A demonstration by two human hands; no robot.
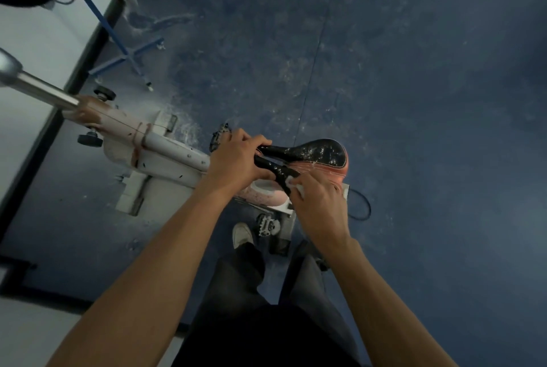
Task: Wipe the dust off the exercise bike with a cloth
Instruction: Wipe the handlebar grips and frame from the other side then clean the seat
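Observation:
I look straight down on the exercise bike (pixel 165 156), a white and pink frame with a steel post running off to the upper left. Its black saddle (pixel 313 153) is speckled with dust and has a pink underside. My left hand (pixel 236 159) grips the saddle's narrow front end. My right hand (pixel 318 204) presses a small white cloth (pixel 293 184) against the near side of the saddle; most of the cloth is hidden under my fingers. One pedal (pixel 268 224) shows below the saddle, another (pixel 219 136) beyond my left hand.
The bike stands on a scuffed dark blue floor (pixel 414 100). A black cable (pixel 362 204) loops beside the base on the right. A blue metal stand (pixel 127 50) and a white wall with black skirting lie at the left. My legs and white shoe (pixel 242 233) are beside the bike.

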